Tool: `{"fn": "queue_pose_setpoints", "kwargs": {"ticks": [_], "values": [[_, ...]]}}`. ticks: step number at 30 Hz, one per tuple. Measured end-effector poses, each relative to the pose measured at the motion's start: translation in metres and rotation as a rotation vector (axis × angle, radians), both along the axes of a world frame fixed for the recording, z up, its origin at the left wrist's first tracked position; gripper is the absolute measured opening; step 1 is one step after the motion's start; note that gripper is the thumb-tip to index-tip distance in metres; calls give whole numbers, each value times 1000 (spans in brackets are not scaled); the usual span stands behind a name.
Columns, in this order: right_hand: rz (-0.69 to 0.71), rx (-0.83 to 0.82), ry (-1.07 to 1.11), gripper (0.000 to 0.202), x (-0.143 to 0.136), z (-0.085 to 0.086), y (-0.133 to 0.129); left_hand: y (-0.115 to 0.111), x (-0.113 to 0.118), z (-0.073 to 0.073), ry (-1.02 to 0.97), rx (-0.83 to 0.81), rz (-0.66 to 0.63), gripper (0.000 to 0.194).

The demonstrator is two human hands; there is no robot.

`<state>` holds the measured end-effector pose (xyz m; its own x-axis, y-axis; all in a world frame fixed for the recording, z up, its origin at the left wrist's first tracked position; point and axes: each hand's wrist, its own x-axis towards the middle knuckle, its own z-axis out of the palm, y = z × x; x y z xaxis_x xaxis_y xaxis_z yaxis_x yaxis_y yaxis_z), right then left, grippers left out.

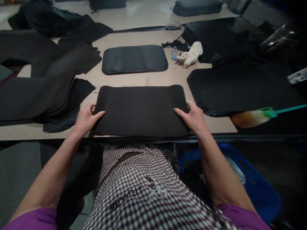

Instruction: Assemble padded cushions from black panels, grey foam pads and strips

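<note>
A black rectangular sheet with rounded corners point(141, 110) lies before me at the table's front edge. My left hand point(88, 118) grips its left end, thumb on top and fingers at or under the side. At the opposite end my right hand point(193, 116) holds it the same way. Whether it is one sheet or several together, I cannot tell. Just beyond it rests a similar black rounded piece point(134, 59), apart from both hands.
Fanned black sheets point(35, 99) lie at left; a black stack point(240, 89) is at right. A brush-like tool with a green handle point(254, 117) rests on that stack's front. A pale cloth point(192, 55) lies farther back. Below the table is a blue basket point(259, 188).
</note>
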<state>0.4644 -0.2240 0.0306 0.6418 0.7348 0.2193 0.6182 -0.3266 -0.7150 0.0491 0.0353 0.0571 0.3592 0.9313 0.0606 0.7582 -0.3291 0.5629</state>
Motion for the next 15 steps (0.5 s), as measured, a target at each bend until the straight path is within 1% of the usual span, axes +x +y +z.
{"fn": "queue_pose_setpoints", "kwargs": {"ticks": [1, 3, 6, 8, 12, 15], "values": [[-8, 17, -22, 58, -1, 1, 1, 0, -1, 1, 42, 58, -6, 52], [-11, 69, -28, 56, -2, 3, 4, 1, -2, 3, 45, 125, -7, 48], [0, 117, -27, 54, 0, 4, 10, 1, -1, 4, 21, 156, 10, 47], [-2, 100, -51, 53, 2, 2, 15, 2, 0, 2, 35, 155, 23, 48], [-50, 5, -98, 53, 3, -5, 19, 3, 2, -3, 76, 139, 21, 48], [-51, -5, -103, 55, 3, -9, 17, 3, 1, -5, 96, 133, 20, 48]]}}
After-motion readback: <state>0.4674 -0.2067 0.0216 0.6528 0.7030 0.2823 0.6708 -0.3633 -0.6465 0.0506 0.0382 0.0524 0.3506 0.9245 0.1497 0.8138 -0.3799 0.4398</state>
